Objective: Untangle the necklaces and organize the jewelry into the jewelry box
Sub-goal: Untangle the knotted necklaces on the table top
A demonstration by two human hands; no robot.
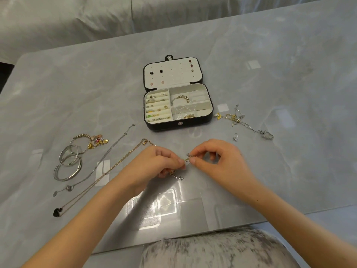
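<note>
My left hand [161, 164] and my right hand [214, 157] pinch a small tangled chain [188, 157] between their fingertips, just above the table near its front. A silver pendant [178, 177] dangles under my left hand. The black jewelry box [176, 125] lies open behind my hands, with rings, earrings and a beaded bracelet in its cream compartments. A gold necklace [108, 171] with a dark pendant and a silver necklace [104, 155] lie stretched out to the left. Another tangle of gold and silver chains [238, 118] rests to the right of the box.
Silver bangles [68, 163] and a beaded charm bracelet [90, 140] lie at the far left. A small silver piece [235, 137] sits right of my hands. The grey glossy table [289, 84] ends near my lap; a covered sofa stands beyond it.
</note>
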